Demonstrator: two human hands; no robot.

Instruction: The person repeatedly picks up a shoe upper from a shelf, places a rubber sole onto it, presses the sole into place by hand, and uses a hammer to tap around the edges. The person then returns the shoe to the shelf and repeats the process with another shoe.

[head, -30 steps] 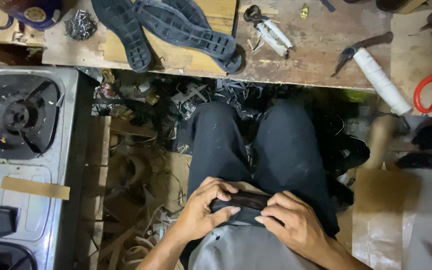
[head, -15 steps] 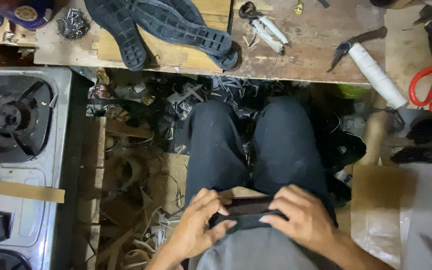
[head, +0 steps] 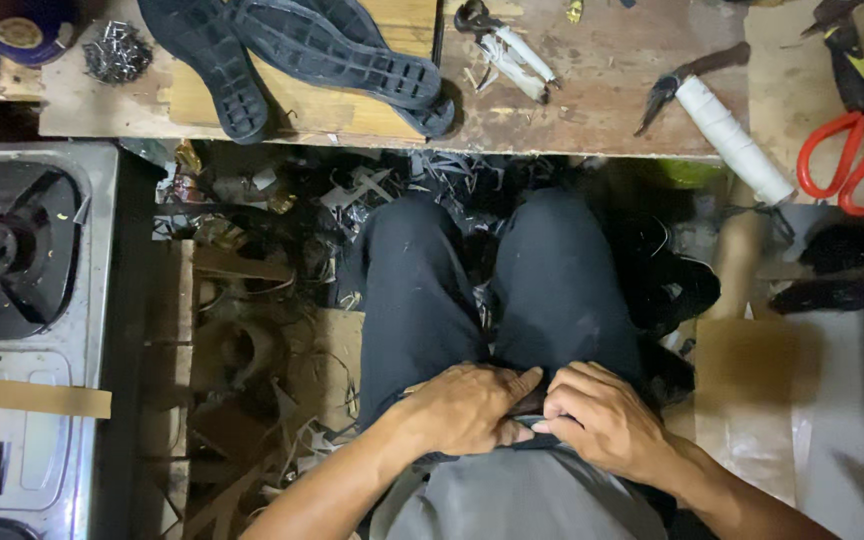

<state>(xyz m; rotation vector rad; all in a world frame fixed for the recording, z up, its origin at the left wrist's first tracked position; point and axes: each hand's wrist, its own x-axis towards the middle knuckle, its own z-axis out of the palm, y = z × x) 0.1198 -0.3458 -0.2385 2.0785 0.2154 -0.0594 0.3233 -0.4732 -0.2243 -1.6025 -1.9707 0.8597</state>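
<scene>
Workbench (head: 592, 110) up top carries two black shoe soles (head: 292, 50). Stove (head: 22, 260) alongside. Seated person's lap: left hand (head: 467, 408) and right hand (head: 602, 420) touch, fingers clenched on a small dark piece (head: 527, 405), mostly hidden between them.

Single head-worn view, looking straight down from above, close over the person's lap, workbench (head: 592, 110) edge along the frame top, gas stove (head: 22, 300) at left.

Left hand (head: 467, 408) and right hand (head: 602, 420) meet in the lap — fingers curled, each grip closed.
</scene>
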